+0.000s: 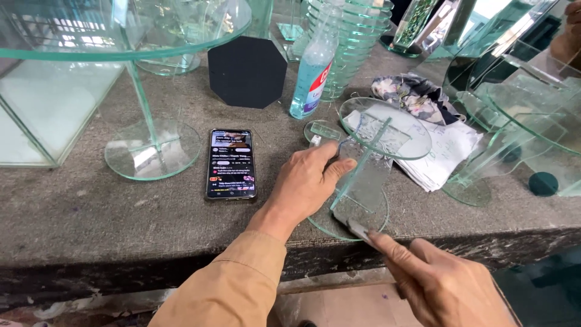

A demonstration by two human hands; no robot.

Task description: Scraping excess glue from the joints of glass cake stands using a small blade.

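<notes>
A small clear glass stand (375,139), with a round top and a round base joined by an upright glass piece, stands at the front edge of the grey workbench (91,212). My left hand (305,181) grips its upright piece from the left, thumb against the glass. My right hand (439,284) holds a thin metal blade (358,229), whose tip touches the round base near the foot of the upright.
A lit smartphone (230,163) lies left of my hand. Behind are a blue spray bottle (313,66), a black octagonal plate (247,71), a stack of glass discs (354,36), a cloth (411,94), papers (445,151) and other glass stands (151,145), (520,139).
</notes>
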